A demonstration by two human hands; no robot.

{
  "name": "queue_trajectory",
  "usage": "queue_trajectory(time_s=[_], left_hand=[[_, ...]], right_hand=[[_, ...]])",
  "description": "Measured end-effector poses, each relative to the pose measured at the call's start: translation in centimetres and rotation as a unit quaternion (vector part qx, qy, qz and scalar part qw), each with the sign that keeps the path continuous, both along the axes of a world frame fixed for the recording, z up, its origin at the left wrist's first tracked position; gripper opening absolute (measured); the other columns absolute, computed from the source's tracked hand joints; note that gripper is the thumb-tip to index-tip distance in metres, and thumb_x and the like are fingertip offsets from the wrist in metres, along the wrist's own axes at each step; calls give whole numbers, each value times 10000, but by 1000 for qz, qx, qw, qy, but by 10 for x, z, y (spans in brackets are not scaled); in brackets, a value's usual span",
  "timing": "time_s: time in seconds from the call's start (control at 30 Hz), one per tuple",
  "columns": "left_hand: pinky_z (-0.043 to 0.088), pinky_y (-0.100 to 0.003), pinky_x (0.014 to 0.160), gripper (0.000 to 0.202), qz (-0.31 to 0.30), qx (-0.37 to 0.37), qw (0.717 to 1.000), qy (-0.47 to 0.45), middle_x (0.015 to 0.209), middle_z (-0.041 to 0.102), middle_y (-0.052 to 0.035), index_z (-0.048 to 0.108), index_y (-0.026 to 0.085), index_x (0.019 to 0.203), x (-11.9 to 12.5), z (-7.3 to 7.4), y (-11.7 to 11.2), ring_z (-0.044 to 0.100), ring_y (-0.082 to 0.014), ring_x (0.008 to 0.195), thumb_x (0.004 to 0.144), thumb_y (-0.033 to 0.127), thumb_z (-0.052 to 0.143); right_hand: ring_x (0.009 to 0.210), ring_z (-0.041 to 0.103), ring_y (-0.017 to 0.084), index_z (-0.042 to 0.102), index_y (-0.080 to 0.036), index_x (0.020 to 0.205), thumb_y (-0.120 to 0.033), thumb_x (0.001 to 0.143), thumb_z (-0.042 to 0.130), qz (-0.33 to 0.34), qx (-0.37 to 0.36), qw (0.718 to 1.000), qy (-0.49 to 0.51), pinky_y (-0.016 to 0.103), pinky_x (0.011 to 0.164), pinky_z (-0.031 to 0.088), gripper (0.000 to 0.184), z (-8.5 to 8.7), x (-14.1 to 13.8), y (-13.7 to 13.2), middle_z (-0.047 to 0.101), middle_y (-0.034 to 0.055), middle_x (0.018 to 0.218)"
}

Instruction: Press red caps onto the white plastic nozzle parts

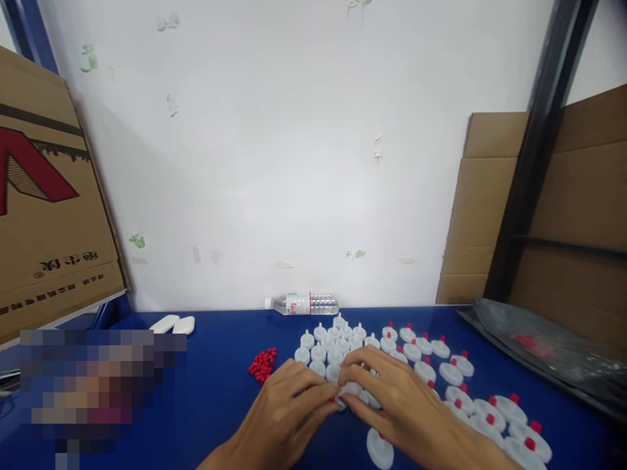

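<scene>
My right hand [386, 391] is closed around a translucent white spouted lid [350, 390], partly hidden by the fingers. The fingertips of my left hand [289, 411] pinch together at the lid's left side, where a bit of a small red cap [334, 399] shows between them. Beyond my hands stand several white spouted lids without red caps [336, 354]. Left of these lies a pile of loose red caps [262, 365]. White lids topped with red caps [450, 372] spread out to the right, and a lone capped lid [380, 449] sits below my right hand.
Against the wall, a clear plastic bottle [313, 304] lies on its side on the blue table [210, 365]. Two white oval objects [174, 324] are at the back left. A dark plastic bag [553, 352] covers the right edge. Cardboard [49, 189] stands at the left.
</scene>
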State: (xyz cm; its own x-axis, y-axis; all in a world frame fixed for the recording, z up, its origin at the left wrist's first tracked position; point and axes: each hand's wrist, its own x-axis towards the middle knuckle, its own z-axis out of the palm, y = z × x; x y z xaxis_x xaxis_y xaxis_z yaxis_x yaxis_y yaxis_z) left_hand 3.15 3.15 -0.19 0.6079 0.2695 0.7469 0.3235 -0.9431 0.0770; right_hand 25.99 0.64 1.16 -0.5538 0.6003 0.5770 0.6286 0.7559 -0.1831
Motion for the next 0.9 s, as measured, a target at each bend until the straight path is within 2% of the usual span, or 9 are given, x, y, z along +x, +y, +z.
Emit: queue_trajectory(time_s=[0.13, 0.27, 0.37, 0.5, 0.73, 0.9], left_hand=[[459, -301, 640, 212, 4, 12, 1000, 19, 887, 724, -55, 640, 201, 1168, 0, 0, 0, 589, -170, 719, 984, 115, 578], [467, -294, 639, 253, 37, 19, 999, 28, 899, 705, -57, 645, 202, 1160, -2, 0, -1, 583, -169, 726, 967, 62, 560], [480, -290, 653, 286, 51, 36, 998, 22, 942, 698, -68, 645, 198, 1174, -2, -2, 1, 594, -165, 743, 957, 36, 554], [482, -283, 650, 282, 56, 48, 997, -3, 939, 693, -62, 644, 197, 1183, -3, -6, 6, 598, -159, 736, 960, 42, 569], [464, -280, 623, 210, 41, 46, 998, -2, 896, 708, -40, 654, 195, 1153, -5, -7, 8, 588, -154, 696, 992, 99, 560], [489, -289, 687, 248, 49, 46, 998, -9, 974, 711, -52, 643, 209, 1189, -5, -6, 7, 609, -165, 794, 991, 86, 560]], right_hand=[[926, 654, 192, 595, -266, 1104, -241, 954, 663, -9, -1, 1000, -20, 322, 790, 528, 167, -3, 1, 2, 661, 17, 1058], [894, 659, 193, 582, -280, 1186, -387, 920, 704, -15, 10, 1000, -24, 314, 767, 525, 312, -4, 2, 4, 671, 7, 1013], [876, 664, 169, 558, -282, 1245, -365, 919, 709, -21, -17, 1000, -8, 278, 739, 522, 369, -3, 2, 4, 653, 8, 1046], [804, 656, 137, 539, -305, 1278, -346, 951, 669, -9, -60, 998, -6, 244, 682, 519, 354, -4, 1, 1, 614, 6, 1074], [811, 642, 160, 518, -278, 1308, -298, 957, 662, -3, 0, 1000, -23, 262, 695, 537, 380, -6, -6, -5, 584, 30, 1026], [828, 635, 161, 506, -294, 1312, -254, 954, 664, -23, -13, 1000, -6, 280, 733, 547, 393, -5, -3, -4, 586, 33, 1077]])
